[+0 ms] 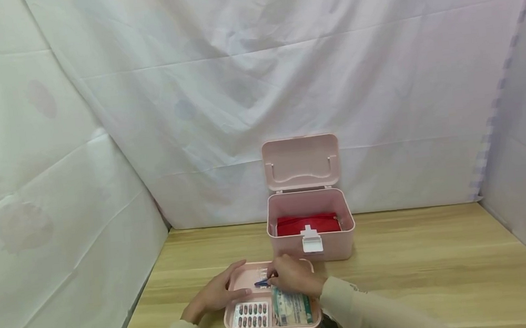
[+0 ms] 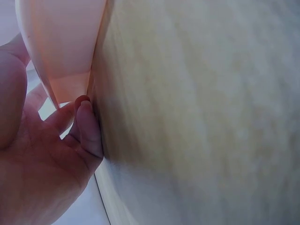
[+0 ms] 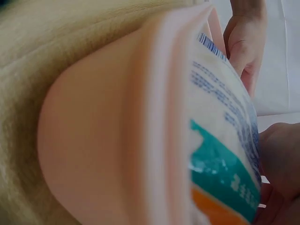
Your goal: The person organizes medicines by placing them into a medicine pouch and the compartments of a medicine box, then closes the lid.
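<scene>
A pink tray (image 1: 229,323) with compartments lies on the table. My left hand (image 1: 213,294) holds its left side, thumb over the rim; in the left wrist view the fingers curl by the tray's outer wall (image 2: 70,42). Over the back compartment, my right hand (image 1: 293,275) pinches slim blue tweezers (image 1: 261,283). Small clear items (image 1: 263,273) lie beside them, partly hidden by that hand. A blister pack of capsules (image 1: 251,315) fills the front left compartment. At the front right sits a white and green plastic packet (image 1: 292,309), whose printed side (image 3: 225,108) bulges above the rim in the right wrist view.
Behind the tray stands a pink box (image 1: 285,246) with its lid (image 1: 302,163) raised and a white latch (image 1: 312,241) in front. A red pouch (image 1: 297,225) lies inside. White cloth (image 1: 238,108) hangs behind and on both sides of the wooden table (image 1: 419,260).
</scene>
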Demonstrator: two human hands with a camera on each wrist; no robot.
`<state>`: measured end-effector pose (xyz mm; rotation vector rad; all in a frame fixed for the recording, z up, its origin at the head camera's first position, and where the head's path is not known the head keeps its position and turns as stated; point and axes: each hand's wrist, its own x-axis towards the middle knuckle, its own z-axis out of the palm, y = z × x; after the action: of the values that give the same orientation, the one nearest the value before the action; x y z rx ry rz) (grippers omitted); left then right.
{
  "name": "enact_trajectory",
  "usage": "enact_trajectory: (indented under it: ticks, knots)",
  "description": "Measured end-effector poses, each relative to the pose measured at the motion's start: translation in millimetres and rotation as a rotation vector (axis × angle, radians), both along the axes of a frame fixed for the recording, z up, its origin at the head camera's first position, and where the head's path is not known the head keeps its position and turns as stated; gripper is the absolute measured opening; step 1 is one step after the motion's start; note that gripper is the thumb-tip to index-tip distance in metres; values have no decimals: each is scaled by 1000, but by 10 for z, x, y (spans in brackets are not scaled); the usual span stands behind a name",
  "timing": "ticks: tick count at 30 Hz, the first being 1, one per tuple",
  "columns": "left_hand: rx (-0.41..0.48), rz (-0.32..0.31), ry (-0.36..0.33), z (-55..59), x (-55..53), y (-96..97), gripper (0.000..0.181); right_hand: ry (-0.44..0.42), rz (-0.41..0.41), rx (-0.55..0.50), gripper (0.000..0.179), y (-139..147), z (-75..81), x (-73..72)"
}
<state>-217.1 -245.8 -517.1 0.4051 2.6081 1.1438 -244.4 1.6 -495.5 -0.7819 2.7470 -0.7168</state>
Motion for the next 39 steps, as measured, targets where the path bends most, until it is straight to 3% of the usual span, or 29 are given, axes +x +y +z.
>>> enact_trajectory:
  ticks: [5, 14, 24, 31, 39]
  knots:
    - [-5, 1, -4, -19, -6, -17, 82, 52, 36, -1, 17, 37, 56, 18]
    - [-6, -8, -4, -39, -8, -28, 81, 47, 140, -106, 27, 214, 248, 88]
    - [-30, -4, 15, -39, -11, -19, 81, 18, 250, -270, 17, 643, 423, 209]
    - [-35, -5, 14, -25, -18, -21, 81, -74, 225, -326, 22, 1004, 426, 326]
    - [-32, -8, 14, -10, -15, -4, 80, -125, 258, -378, 19, 1395, 234, 439]
